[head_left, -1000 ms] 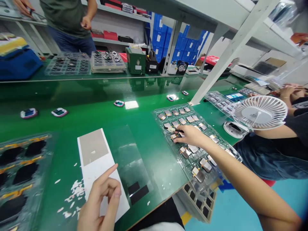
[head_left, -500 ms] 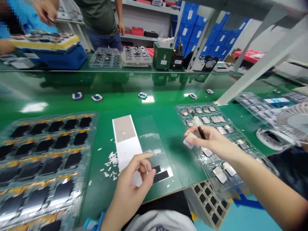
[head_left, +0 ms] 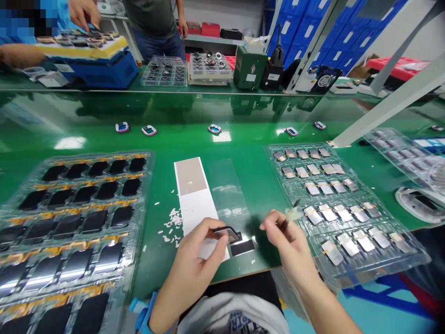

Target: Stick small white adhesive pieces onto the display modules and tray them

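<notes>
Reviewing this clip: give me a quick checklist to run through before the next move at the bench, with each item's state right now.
1. Left hand holds the thin dark curved strip: ok.
2. Right hand has a secure grip on the small dark piece at its fingertips: cannot tell.
3. White backing sheet lies flat on the green mat: ok.
4. Mat beside the sheet is free of loose pale scraps: not ok, they lie left of the sheet.
5. Metal-backed modules sit in the clear tray: ok.
</notes>
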### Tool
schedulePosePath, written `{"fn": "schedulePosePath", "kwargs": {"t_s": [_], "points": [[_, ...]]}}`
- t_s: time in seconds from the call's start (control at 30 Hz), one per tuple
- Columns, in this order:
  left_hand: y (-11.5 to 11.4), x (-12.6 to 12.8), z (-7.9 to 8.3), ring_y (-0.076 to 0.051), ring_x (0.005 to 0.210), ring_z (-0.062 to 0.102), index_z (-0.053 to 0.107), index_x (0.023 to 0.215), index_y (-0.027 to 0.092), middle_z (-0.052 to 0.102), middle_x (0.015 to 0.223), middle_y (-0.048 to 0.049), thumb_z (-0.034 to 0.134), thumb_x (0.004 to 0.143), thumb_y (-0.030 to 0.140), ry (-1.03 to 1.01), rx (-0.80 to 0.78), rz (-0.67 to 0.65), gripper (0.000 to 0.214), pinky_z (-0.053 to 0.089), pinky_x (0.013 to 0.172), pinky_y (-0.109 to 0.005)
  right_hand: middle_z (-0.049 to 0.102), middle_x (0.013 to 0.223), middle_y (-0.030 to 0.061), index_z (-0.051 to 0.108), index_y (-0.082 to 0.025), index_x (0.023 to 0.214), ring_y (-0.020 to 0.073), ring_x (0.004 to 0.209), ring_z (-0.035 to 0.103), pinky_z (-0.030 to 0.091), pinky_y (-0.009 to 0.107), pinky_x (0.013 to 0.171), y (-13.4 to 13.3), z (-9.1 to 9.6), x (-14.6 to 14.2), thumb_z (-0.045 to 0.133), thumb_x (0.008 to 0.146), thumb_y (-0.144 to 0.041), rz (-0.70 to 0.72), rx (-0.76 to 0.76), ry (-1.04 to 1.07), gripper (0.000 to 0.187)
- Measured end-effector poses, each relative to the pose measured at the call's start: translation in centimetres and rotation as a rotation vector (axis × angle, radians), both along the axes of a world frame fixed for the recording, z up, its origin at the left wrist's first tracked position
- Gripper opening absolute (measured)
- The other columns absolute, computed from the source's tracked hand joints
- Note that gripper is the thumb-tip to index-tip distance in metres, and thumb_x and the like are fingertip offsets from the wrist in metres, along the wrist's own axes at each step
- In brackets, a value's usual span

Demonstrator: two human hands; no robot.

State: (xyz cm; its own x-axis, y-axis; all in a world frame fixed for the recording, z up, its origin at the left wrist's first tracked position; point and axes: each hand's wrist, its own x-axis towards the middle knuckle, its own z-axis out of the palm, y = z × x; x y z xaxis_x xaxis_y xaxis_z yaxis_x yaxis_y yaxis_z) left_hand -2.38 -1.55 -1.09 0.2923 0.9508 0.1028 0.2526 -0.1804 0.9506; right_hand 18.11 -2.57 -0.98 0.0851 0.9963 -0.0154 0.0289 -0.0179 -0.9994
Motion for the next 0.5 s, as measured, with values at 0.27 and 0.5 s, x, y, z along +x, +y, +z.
{"fn": "schedulePosePath", "kwargs": {"t_s": [0.27,0.5], "points": [[-0.1,-0.8,-0.6,-0.019,0.087,0.074,0.055,0.113,0.024,0.076,0.101,-0.0034,0.045,0.103,0.021,0.393,0.343,-0.174,0.014,0.059,0.075,-0.03,0.053,0.083,0.0005,0.057,-0.022,0.084,0.0135,0.069,0.056,0.048,0.028,0.066,0.5,-1.2,0.1,0.044,0.103,-0.04,0.108,0.083,-0.044,0.029],[0.4,0.0,0.2,-0.023,0.101,0.072,0.057,0.113,0.017,0.075,0.113,-0.0117,0.036,0.104,0.015,0.53,0.602,-0.298,0.023,0.06,0.086,-0.039,0.056,0.093,0.0029,0.055,-0.022,0.094,0.0158,0.079,0.065,0.059,0.03,0.069,0.2,-2.7,-0.3,0.063,0.093,-0.026,0.022,0.152,-0.054,0.008]]}}
